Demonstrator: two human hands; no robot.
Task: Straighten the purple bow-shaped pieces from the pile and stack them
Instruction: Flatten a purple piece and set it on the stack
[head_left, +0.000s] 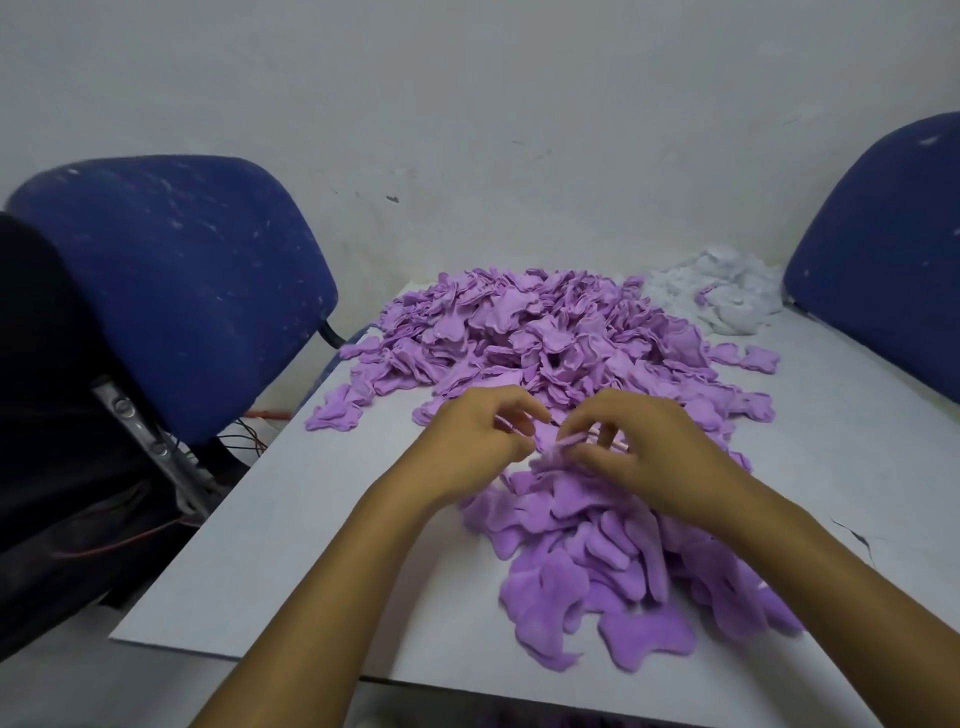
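A big loose pile of purple bow-shaped fabric pieces (540, 338) covers the far half of the white table (270, 525). Closer to me lies a flatter, overlapping row of purple pieces (597, 566). Between the two, my left hand (478, 436) and my right hand (628, 447) both pinch one purple piece (550, 439) by its edges, just above the near row. Most of that piece is hidden by my fingers.
A heap of white fabric pieces (722, 296) sits at the table's far right. Blue chairs stand to the left (171, 280) and right (893, 260). A dark object with wires (78, 441) is beside the table's left edge. The wall is close behind.
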